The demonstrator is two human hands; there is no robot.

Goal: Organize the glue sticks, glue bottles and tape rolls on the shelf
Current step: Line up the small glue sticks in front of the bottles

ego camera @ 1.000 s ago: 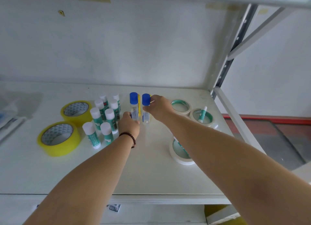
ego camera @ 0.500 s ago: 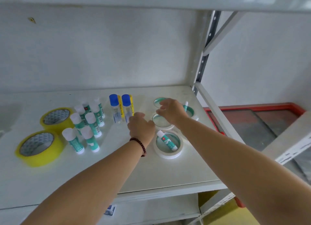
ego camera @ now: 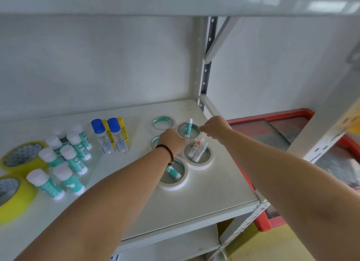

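Several white tape rolls lie flat at the right of the white shelf (ego camera: 206,194). My right hand (ego camera: 215,127) pinches the right rim of the back-right roll (ego camera: 180,128), which holds a green glue stick (ego camera: 188,128). My left hand (ego camera: 172,141) rests curled on another white roll (ego camera: 155,142), hiding most of it; its fingers are out of sight. The front-right roll (ego camera: 203,166) holds two sticks (ego camera: 194,150). The nearest roll (ego camera: 175,187) holds one stick (ego camera: 173,173). Several green glue sticks (ego camera: 73,160) stand at the left. Two blue-capped glue bottles (ego camera: 101,137) stand mid-shelf.
Two yellow tape rolls (ego camera: 21,156) sit at the far left edge. An empty white roll (ego camera: 174,122) lies at the back. The shelf post (ego camera: 206,65) and brace rise at the back right. A red-rimmed tray (ego camera: 272,116) lies beyond the shelf's right side.
Both hands left the blue-capped bottles and moved right onto the white tape rolls. My view swung to the right, bringing a further roll with two sticks into sight.
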